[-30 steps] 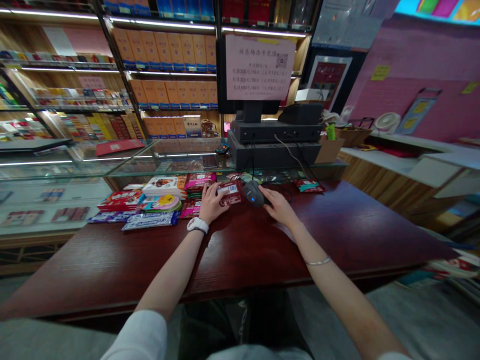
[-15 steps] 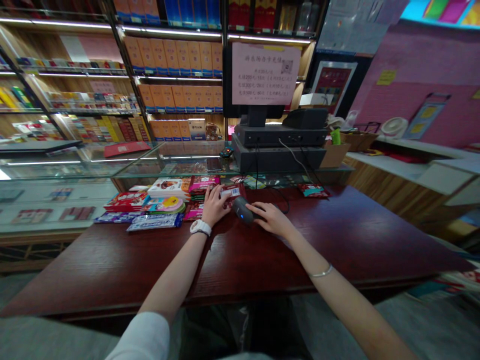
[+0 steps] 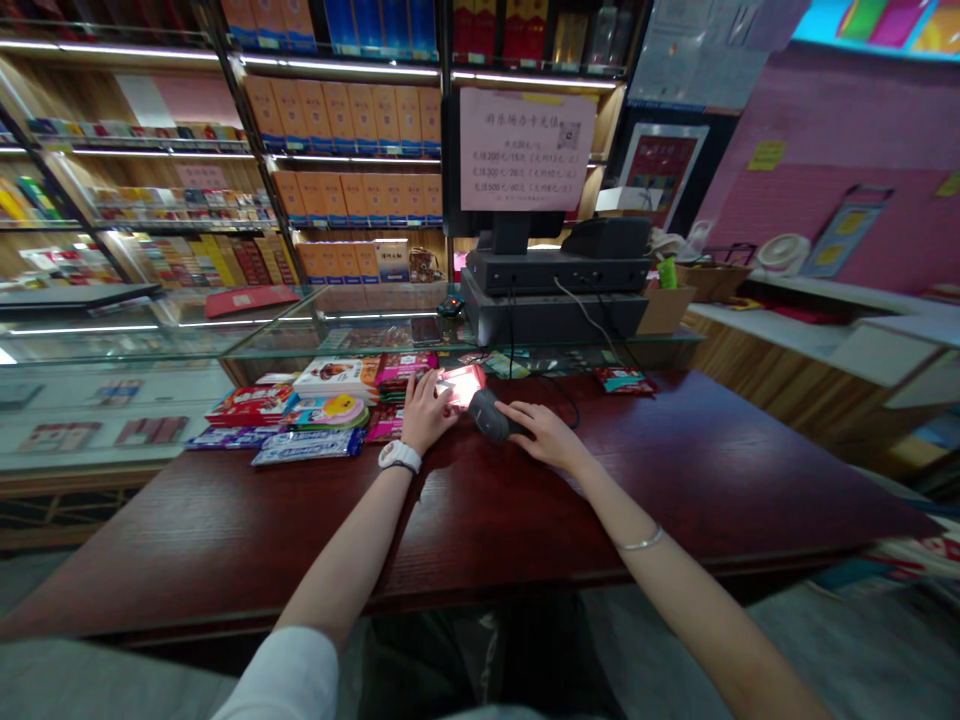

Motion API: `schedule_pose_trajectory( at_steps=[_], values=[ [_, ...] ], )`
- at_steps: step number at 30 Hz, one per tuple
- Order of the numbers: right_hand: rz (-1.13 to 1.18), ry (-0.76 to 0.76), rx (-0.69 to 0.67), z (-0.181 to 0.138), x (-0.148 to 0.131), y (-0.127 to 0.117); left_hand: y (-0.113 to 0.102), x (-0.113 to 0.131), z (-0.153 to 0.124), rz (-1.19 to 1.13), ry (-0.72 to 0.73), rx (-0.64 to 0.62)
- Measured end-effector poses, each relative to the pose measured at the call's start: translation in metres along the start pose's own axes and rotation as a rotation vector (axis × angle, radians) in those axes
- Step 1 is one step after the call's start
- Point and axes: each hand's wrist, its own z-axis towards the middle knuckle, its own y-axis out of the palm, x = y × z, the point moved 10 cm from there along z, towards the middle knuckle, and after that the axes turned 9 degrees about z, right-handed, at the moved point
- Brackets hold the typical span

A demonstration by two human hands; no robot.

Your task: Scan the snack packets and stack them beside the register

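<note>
Pale sleeve (image 3: 291, 668), white watch (image 3: 397, 456) and silver bangle (image 3: 645, 542) show.

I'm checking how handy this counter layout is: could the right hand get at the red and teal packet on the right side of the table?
Probably yes, once freed: the right hand holds the dark scanner now. Nothing tall seems to stand between it and the red and teal packet.

ok so the left hand (image 3: 424, 416) is on a packet (image 3: 472, 376), scanner (image 3: 490, 416) in the right hand (image 3: 551, 436) just beside it, snack pile (image 3: 334, 378) on the desk (image 3: 487, 525) left of the left hand, register (image 3: 555, 272) beyond both hands, another packet (image 3: 624, 381) past the right hand, further right
</note>
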Motion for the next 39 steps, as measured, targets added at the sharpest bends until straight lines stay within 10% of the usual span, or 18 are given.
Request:
schedule_pose_trajectory(
  at_steps=[39],
  values=[
    [0.049, 0.146, 0.044, 0.012, 0.057, 0.004, -0.008, -0.018, -0.001, 0.03, -0.172, 0.066]
  ],
)
